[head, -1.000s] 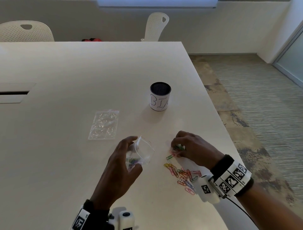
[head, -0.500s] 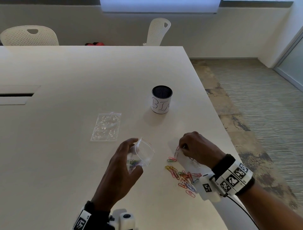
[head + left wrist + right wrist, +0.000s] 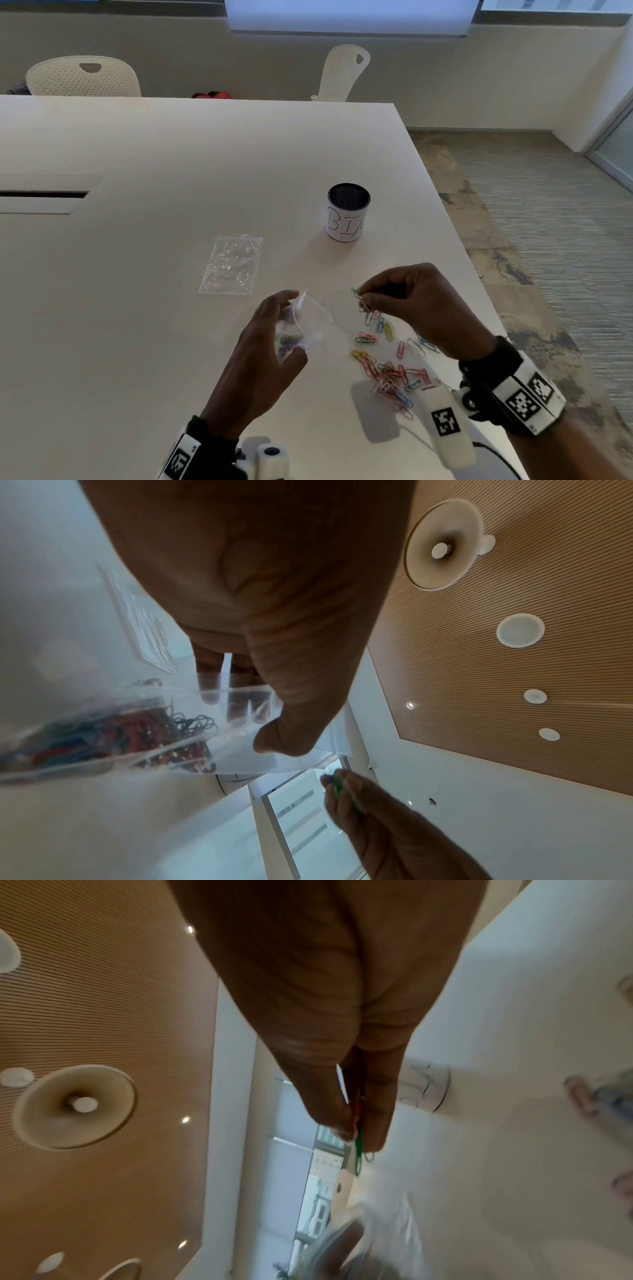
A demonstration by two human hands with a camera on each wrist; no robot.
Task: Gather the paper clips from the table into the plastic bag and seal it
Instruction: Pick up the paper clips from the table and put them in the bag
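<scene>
Pinching a few paper clips point(image 3: 360, 298), right hand point(image 3: 416, 308) hovers just beside the open plastic bag point(image 3: 310, 325) that the left hand point(image 3: 263, 359) grips.

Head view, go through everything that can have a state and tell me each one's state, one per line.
plastic bag: open, unsealed, some clips inside
left hand: holds the plastic bag
right hand: pinches a few paper clips
loose clips: scattered on the table
spare bag: lying flat
bin: upright
</scene>
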